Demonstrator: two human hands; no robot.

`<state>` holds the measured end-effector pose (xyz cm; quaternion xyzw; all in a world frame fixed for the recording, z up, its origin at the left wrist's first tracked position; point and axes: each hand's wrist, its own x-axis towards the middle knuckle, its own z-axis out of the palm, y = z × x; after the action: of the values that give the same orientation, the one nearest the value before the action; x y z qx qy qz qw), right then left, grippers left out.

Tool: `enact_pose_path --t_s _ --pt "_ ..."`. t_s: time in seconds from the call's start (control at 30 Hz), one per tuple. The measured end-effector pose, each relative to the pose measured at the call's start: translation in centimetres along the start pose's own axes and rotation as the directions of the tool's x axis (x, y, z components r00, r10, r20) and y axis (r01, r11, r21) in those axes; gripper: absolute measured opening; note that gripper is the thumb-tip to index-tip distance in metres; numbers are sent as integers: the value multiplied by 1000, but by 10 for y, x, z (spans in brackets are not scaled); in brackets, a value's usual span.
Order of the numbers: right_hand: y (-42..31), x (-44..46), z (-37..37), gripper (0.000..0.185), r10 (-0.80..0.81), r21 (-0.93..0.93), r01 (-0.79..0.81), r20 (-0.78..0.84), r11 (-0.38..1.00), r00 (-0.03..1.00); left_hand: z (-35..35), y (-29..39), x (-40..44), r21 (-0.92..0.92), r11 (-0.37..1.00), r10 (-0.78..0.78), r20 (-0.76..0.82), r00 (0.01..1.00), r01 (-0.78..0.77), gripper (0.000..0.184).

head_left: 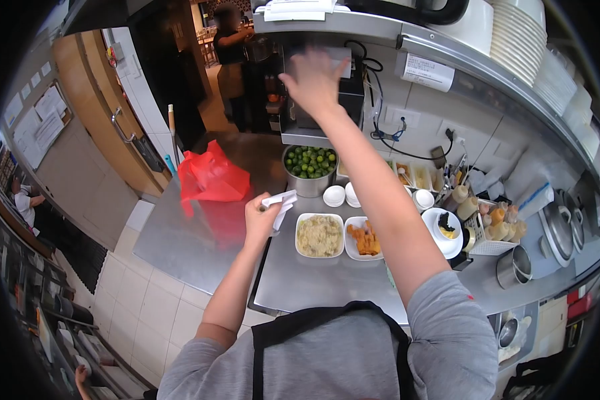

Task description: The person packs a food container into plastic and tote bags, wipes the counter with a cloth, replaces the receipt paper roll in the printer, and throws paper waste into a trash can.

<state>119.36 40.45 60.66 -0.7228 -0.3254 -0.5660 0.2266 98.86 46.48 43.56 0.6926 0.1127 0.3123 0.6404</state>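
Observation:
My left hand (pixel 263 217) is closed around a crumpled white paper (pixel 282 207) above the steel counter. Raised high, my right hand (pixel 315 79) has its fingers spread, somewhat blurred, in front of a dark machine (pixel 349 107) under the shelf; nothing shows in it. Below the hands stand a white container of pale food (pixel 319 235) and another with orange-brown fried pieces (pixel 363 239), partly covered by my right arm. Behind them is a metal pot of green citrus fruits (pixel 310 163). A red plastic bag (pixel 213 175) lies left of my left hand.
The overhead shelf (pixel 373 32) holds stacked white bowls (pixel 520 33). Small white dishes (pixel 335 195), a white plate (pixel 441 233) and a basket of sauce bottles (pixel 497 227) stand along the counter (pixel 300 287). A person (pixel 232 60) stands in the doorway; others are at the left edge.

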Motion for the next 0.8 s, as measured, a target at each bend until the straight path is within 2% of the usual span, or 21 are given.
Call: enact_pose_path --t_s 0.03,0.07,0.1,0.17,0.2,0.23,0.27,0.3,0.33,0.37,0.4,0.43,0.47,0.5,0.53,0.57,0.63,0.7,0.77,0.8 --pt "11 2 -8 51 111 -24 -110 92 994 990 2 5 7 73 995 64 20 998 -65 24" --pt "29 3 -2 58 182 -69 -180 36 981 983 3 13 13 217 969 109 59 992 -119 15" --pt "42 3 -4 62 301 -106 -302 -24 947 953 8 25 18 216 969 113 55 992 -122 15" --pt "60 19 -30 69 516 160 -573 293 803 805 25 43 31 207 896 375 124 919 -394 24" --pt "67 22 -37 69 516 160 -574 295 803 804 29 43 43 304 837 416 187 890 -456 38" --pt "73 24 -41 71 496 403 -642 414 652 763 34 50 53 392 763 448 254 857 -514 52" --pt "76 25 -43 73 438 593 -681 523 429 731 40 58 62 419 761 405 290 867 -496 62" --pt "78 25 -41 73 437 591 -683 526 429 729 47 76 68 445 758 361 323 875 -477 72" --pt "80 24 -37 74 393 636 -566 409 525 824 54 87 76 445 760 357 322 877 -474 72" --pt "80 22 -35 76 333 661 -435 284 612 899 62 98 86 587 677 312 317 895 -444 76" --pt "72 15 -36 61 313 583 -314 107 749 944 67 103 95 713 573 267 305 914 -405 81" --pt "61 14 -53 61 315 582 -319 112 748 943 71 104 103 713 574 262 306 915 -402 81" --pt "53 16 -73 49 95 431 -175 201 885 975 75 105 109 758 509 264 313 912 -408 83" --pt "47 18 -85 37 -111 286 15 322 958 940 78 105 115 798 442 266 321 909 -411 84" --pt "46 11 -78 17 -169 172 137 187 976 968 79 104 118 803 436 253 324 912 -406 83" --pt "47 8 -80 17 -165 172 132 194 976 967 80 101 119 803 438 246 326 913 -405 83" --pt "50 3 -87 12 -212 87 194 340 977 916 81 104 118 826 413 242 307 921 -384 82" --pt "61 -9 -98 9 -222 144 182 351 973 910 80 103 119 825 413 245 308 919 -386 82" --pt "75 -23 -111 7 -176 234 109 288 966 941 77 102 119 787 470 275 299 914 -400 79" --pt "81 -28 -120 7 -142 334 16 356 942 924 74 98 118 623 620 396 276 876 -477 67"
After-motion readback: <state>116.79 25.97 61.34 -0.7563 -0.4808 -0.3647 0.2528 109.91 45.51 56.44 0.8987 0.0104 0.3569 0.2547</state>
